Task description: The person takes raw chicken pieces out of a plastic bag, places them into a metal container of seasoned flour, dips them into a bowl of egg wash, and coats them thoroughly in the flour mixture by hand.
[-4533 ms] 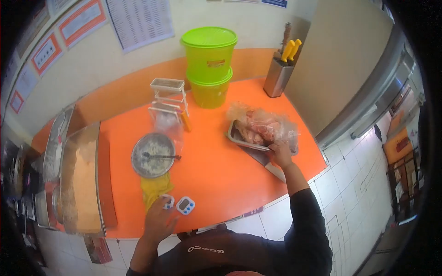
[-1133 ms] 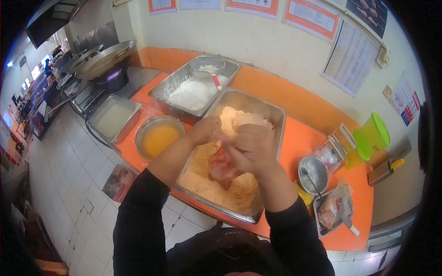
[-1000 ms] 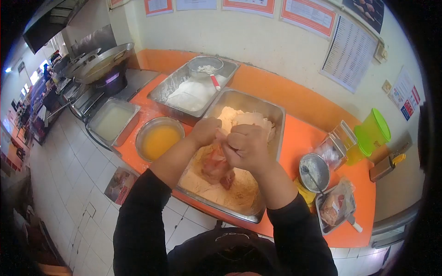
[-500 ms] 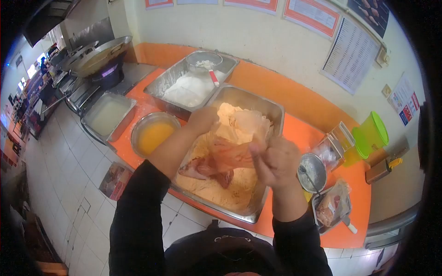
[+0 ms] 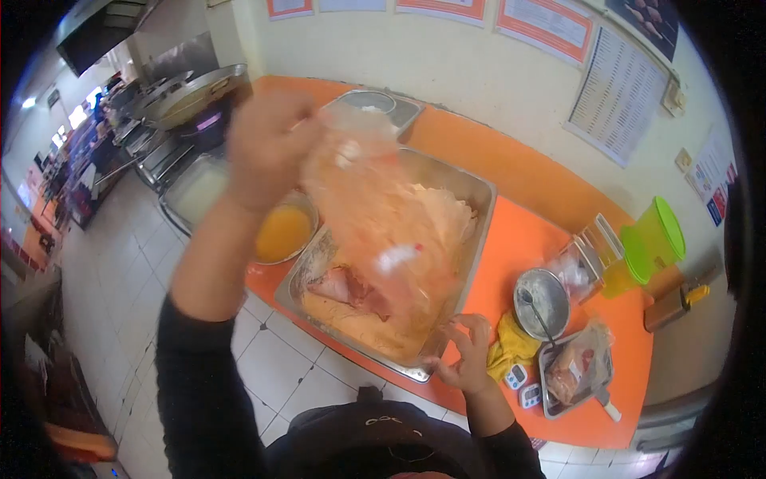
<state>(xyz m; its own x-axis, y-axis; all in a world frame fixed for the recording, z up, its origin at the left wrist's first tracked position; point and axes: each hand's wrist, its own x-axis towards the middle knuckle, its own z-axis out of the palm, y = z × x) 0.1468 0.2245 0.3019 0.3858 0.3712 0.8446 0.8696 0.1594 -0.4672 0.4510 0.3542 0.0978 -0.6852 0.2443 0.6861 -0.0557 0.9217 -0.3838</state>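
Observation:
My left hand [image 5: 267, 152] is raised at upper left, its fingers closed on the end of a clear plastic bag [image 5: 359, 184]. Blurred by motion, the bag hangs across a deep metal tray [image 5: 485, 195]; a white and red label shows on it. Raw meat pieces [image 5: 351, 291] lie on orange-tinted flour [image 5: 343, 326] inside the tray, partly behind the bag. At the tray's near right corner is my right hand [image 5: 467, 351], thumb and fingers apart, fingertips right at the rim.
Left of the tray stands a bowl of orange liquid [image 5: 285, 231]. A tub of pale liquid [image 5: 195, 191] is farther left. To the right are a yellow cloth [image 5: 512, 343], two small timers [image 5: 523, 385], a metal bowl [image 5: 544, 289] and a small tray [image 5: 550, 399] with bagged meat.
My left hand has risen up and left, pulling the bag up with it. The right hand has let go of the bag and dropped to the tray's near right corner.

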